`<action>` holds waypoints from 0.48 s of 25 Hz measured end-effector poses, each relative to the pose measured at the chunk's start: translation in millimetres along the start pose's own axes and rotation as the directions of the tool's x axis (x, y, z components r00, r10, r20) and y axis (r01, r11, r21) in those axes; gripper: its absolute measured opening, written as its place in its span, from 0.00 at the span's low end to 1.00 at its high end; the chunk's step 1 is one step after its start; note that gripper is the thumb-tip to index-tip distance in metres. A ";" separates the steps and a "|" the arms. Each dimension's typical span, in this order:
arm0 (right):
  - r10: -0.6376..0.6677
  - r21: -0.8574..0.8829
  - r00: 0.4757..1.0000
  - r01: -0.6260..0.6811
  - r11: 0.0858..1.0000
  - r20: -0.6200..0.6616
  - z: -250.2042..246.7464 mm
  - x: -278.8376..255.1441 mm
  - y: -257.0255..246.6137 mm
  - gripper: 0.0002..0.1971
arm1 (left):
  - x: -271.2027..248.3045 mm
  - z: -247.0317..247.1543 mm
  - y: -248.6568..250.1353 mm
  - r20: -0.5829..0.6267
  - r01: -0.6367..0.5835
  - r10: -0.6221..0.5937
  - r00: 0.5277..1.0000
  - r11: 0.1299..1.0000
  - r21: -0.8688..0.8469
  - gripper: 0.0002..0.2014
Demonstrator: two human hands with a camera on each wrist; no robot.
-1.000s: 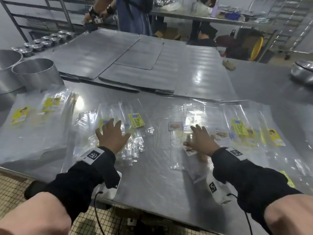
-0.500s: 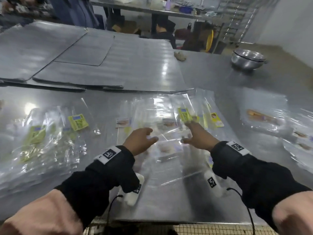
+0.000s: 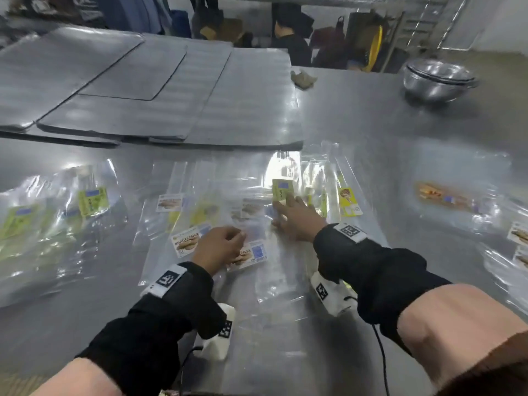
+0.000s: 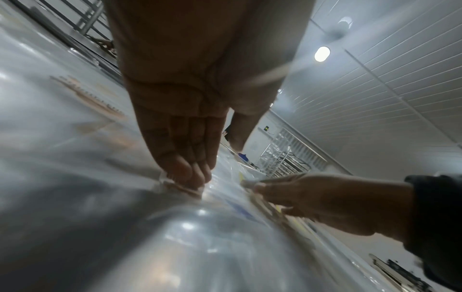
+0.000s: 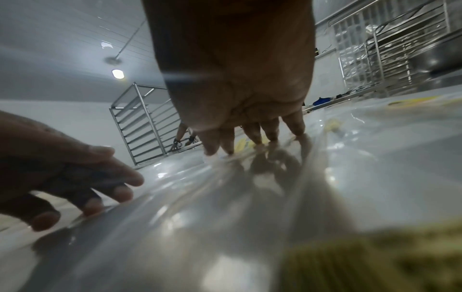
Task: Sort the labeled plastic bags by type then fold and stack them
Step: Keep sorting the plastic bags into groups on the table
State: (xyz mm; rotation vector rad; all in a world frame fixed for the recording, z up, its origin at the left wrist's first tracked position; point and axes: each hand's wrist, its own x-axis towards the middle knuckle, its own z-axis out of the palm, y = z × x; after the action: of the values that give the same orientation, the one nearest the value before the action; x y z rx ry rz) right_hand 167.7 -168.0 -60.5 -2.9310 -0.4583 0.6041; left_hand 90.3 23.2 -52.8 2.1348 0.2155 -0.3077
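Clear plastic bags lie spread on the steel table (image 3: 357, 115). The middle pile mixes tan biscuit labels (image 3: 185, 242), a green label (image 3: 283, 190) and a yellow label (image 3: 348, 202). My left hand (image 3: 228, 241) rests on a tan-labelled bag, its fingertips (image 4: 187, 175) pressing the film and the thumb apart from them. My right hand (image 3: 291, 212) lies just to its right with spread fingers (image 5: 252, 136) pressing the bags below the green label. Neither hand lifts a bag.
A pile of green-labelled bags (image 3: 91, 200) lies to the left and orange-labelled bags (image 3: 445, 195) to the right. Flat metal trays (image 3: 143, 95) cover the far table, with a rag (image 3: 303, 78) and steel bowls (image 3: 440, 78). A person (image 3: 291, 38) sits behind.
My left hand left the green-labelled pile and moved right onto the middle pile. My right hand reached farther forward to the green label. The view swung to the right.
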 end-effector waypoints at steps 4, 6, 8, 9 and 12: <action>-0.065 0.231 0.991 0.091 0.969 -0.117 -20.8 -20.2 -9.9 0.20 | -4.4 2.8 13.9 -0.028 0.158 -0.172 0.985 0.948 -0.277 0.24; -0.130 0.433 0.983 0.175 0.884 -0.133 -26.7 -40.1 -23.7 0.19 | -8.3 -0.8 28.8 0.031 0.222 -0.226 0.974 0.906 -0.360 0.32; -0.241 0.490 0.966 0.258 0.833 -0.098 -25.1 -60.0 -40.0 0.19 | -13.2 -6.0 40.8 0.079 0.259 -0.251 0.965 0.856 -0.447 0.30; -0.297 0.487 0.951 0.298 0.821 -0.082 -22.4 -67.9 -46.8 0.19 | -17.1 -7.8 42.9 0.088 0.268 -0.258 0.962 0.837 -0.478 0.27; -0.367 0.487 0.927 0.356 0.798 -0.077 -10.9 -75.3 -56.6 0.21 | -25.5 -12.1 30.6 0.009 0.195 -0.221 0.975 0.840 -0.506 0.16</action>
State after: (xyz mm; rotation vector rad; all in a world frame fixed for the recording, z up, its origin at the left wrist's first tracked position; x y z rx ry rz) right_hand 90.9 -138.6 -13.1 -2.2707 -0.7234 0.5915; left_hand 75.9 15.7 -14.5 1.5975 0.5044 -0.2863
